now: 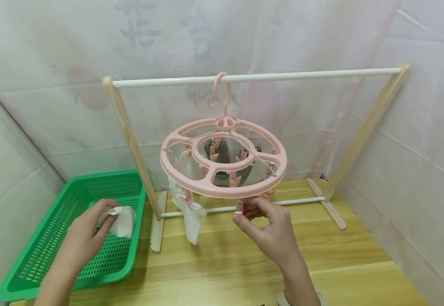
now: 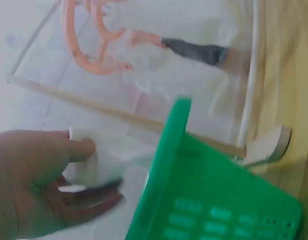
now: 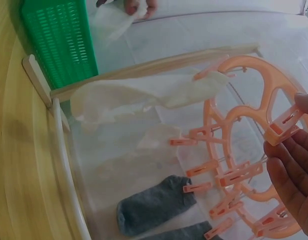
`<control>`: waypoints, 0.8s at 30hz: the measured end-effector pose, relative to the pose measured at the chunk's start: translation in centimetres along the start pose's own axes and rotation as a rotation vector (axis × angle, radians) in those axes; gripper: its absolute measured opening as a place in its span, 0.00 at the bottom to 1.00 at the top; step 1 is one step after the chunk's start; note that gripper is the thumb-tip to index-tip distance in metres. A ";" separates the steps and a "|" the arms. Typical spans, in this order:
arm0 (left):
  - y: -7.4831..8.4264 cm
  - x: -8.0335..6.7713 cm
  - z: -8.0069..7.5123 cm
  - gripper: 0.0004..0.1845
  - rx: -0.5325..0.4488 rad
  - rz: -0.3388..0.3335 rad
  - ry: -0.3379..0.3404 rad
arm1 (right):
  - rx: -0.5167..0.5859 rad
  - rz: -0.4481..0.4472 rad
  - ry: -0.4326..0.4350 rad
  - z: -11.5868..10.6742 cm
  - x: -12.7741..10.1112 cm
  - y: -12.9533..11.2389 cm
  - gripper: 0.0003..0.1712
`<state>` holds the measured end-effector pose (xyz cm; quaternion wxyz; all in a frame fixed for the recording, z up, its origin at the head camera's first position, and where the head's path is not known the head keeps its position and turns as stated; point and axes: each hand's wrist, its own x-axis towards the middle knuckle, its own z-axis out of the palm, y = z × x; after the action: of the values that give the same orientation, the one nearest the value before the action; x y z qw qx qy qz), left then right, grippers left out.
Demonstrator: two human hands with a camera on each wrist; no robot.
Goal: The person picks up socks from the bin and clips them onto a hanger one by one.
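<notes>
My left hand pinches a bunched white sock over the green basket, with thumb and fingers on its upper edge. At the near rim of the round pink clip hanger, my right hand pinches a pink clothespin between thumb and fingers. Nothing shows in that clothespin's mouth in the right wrist view. Another white sock hangs from a clip at the hanger's left front. Grey socks hang from inner clips, partly hidden behind the ring in the head view.
The hanger's hook hangs on the white top rod of a wooden-legged stand. On the left, the green basket stands beside the stand's left foot. A wood-grain table lies below; pale curtains surround it.
</notes>
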<state>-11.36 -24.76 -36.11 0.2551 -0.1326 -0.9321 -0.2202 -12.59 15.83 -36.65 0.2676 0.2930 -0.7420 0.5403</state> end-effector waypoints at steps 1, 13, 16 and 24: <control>0.5 0.1 -0.1 0.15 -0.015 -0.002 0.018 | -0.001 -0.004 0.002 0.0 0.0 0.0 0.13; 7.0 0.7 0.0 0.10 -0.353 0.105 0.253 | 0.024 0.005 0.003 0.0 0.0 -0.2 0.14; 8.4 0.7 0.5 0.11 -0.432 0.136 0.235 | 0.036 -0.003 -0.001 0.0 0.1 -0.3 0.14; 11.4 0.9 2.5 0.10 -0.548 0.127 0.164 | 0.082 -0.090 0.016 0.3 0.1 -0.2 0.08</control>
<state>-9.06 -13.58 -33.69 0.2975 -0.2365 -0.8041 -0.4571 -12.50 15.49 -36.51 0.2855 0.3324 -0.7030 0.5602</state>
